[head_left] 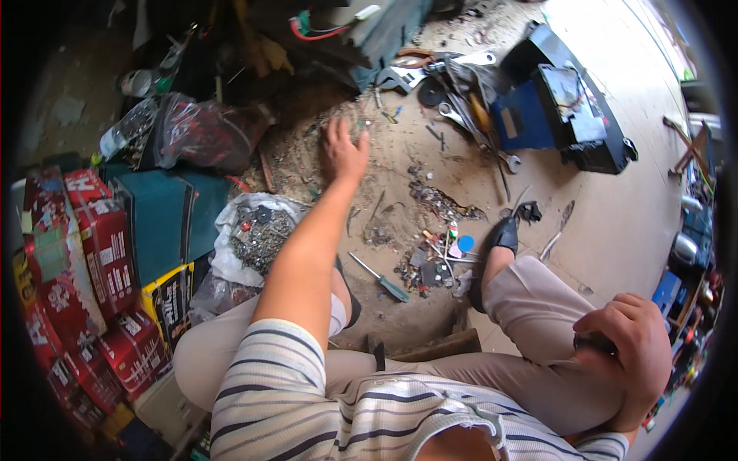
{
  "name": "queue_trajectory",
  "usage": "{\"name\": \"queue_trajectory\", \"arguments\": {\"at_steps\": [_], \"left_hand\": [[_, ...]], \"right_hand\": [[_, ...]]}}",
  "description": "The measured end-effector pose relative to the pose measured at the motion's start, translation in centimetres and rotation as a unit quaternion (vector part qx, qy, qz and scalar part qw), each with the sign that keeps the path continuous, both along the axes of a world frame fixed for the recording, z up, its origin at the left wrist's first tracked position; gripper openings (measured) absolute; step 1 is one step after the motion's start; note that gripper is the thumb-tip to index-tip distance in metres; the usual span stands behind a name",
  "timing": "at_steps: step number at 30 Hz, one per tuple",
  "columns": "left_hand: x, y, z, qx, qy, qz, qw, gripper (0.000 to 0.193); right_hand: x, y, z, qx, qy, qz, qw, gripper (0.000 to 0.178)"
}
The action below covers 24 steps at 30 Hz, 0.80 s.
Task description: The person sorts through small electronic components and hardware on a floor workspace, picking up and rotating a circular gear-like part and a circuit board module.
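My left hand (345,157) reaches forward over the dirty floor, fingers spread and holding nothing. Its palm faces the scattered grit and scraps, and small bits lie just past the fingertips. On the right, my right hand (632,338) is by my bent knee, fingers curled round a small dark object (596,343); its kind is hard to make out. Between my feet lies a screwdriver (380,278) with a green handle. Beside it sits a pile of small scraps (434,265). A white bag (228,242) full of screws and small metal parts stands left of my forearm.
Wrenches (453,115) and other tools lie heaped ahead, next to a black and blue casing (530,115). Red boxes (104,246) and a teal box (173,219) are stacked at the left. Behind them are a plastic bag (204,134) and a clear bottle (129,127).
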<state>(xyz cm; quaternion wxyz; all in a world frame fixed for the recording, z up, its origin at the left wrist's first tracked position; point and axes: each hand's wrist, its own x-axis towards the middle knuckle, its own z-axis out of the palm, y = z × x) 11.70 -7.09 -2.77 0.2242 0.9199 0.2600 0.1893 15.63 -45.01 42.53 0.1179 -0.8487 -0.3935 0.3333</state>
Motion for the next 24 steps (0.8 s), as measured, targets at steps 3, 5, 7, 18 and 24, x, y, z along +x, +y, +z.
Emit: {"name": "queue_trajectory", "arguments": {"at_steps": [3,5,7,18,24], "left_hand": [[-2.4,-3.8,1.2,0.046,0.073,-0.106,0.991,0.062],[-3.9,-7.5,2.5,-0.031,0.088,-0.214,0.972,0.062],[-7.6,-8.3,3.9,-0.115,0.116,-0.348,0.923,0.063],[-6.1,13.0,16.7,0.197,0.083,-0.096,0.972,0.071],[-9.9,25.7,22.6,0.191,0.113,0.252,0.942,0.08]], "right_hand": [[-0.2,0.3,-0.5,-0.002,-0.005,-0.01,1.0,0.034],[-0.5,0.6,-0.3,-0.022,-0.006,-0.029,0.999,0.04],[-0.4,1.6,-1.3,0.004,0.006,-0.003,1.0,0.039],[-1.6,2.9,1.8,-0.016,-0.022,0.003,1.0,0.028],[-1.2,3.2,0.3,-0.032,-0.018,-0.026,0.999,0.022]]}}
